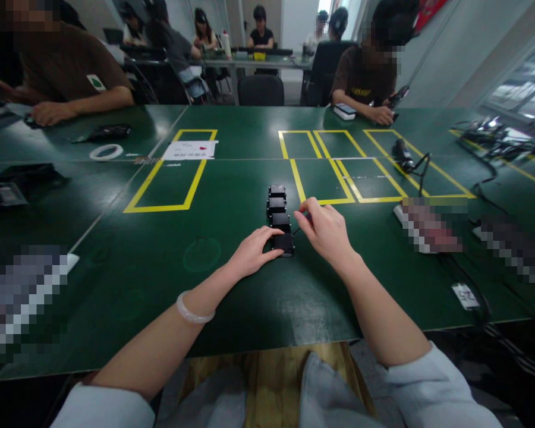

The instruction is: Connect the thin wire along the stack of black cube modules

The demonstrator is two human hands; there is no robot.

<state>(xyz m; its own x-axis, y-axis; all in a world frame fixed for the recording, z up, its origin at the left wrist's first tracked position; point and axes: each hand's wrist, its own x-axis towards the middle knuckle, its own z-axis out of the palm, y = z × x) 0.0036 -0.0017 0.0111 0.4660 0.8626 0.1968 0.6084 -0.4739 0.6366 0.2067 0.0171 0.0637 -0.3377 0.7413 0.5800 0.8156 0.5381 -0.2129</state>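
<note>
Bracing the lowest piece of a column, centre of frame: bare left hand (252,251), white ring-shaped bangle (189,315) at its wrist. Its fingers (267,233) are closed about the nearest small black rectangular block (283,244), material uncertain; probably held so to stop it sliding on the glossy dark-green tabletop (267,309).

Companion pieces: three further black blocks (277,205), set close together, running from it toward the top of the frame; the line-up presumably keeps them within easy reach.

Bare right hand (329,230), just right of the column: fingers pinched on a thin dark rod (296,231), partly hidden, angled down-left toward the nearest block. Whether its tip touches cannot be told. The grip appears chosen for fine control.

Position: the nearest block lies between left thumb and forefinger; the right fingers stand apart from it, above and to the right.

Surroundings: yellow tape rectangles (157,208), upper left and upper right.
</note>
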